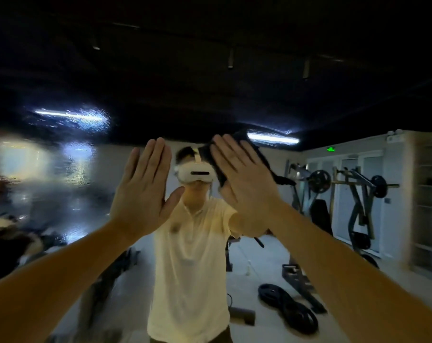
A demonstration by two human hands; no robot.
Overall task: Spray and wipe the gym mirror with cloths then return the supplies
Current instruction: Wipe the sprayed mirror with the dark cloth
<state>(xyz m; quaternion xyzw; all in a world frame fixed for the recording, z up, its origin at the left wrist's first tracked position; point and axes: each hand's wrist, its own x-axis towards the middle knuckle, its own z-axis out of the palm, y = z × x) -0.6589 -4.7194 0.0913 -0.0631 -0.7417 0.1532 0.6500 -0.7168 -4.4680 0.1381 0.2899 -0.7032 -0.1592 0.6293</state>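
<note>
we face the gym mirror (68, 174), whose left part is smeared and beaded with wet streaks. our left hand (143, 194) is raised flat in front of the glass, its 4 fingers straight and close together and the thumb spread to the side, holding nothing; we cannot tell whether the palm touches the glass. our right hand (244, 186) is flat too, fingers straight and slightly fanned, pressing a dark cloth (267, 164) toward the mirror. the cloth shows above the fingertips and trails out to the right of the hand in a thin tail. between the 2 hands the mirror reflects a person in a pale yellow shirt (192, 243) wearing a white headset (197, 173). to the right the reflection shows a barbell rack (353, 184) loaded with weight plates, more floor plates (291, 310) lying flat, a green exit sign (330, 149) and 2 lit ceiling tubes (273, 139).
</note>
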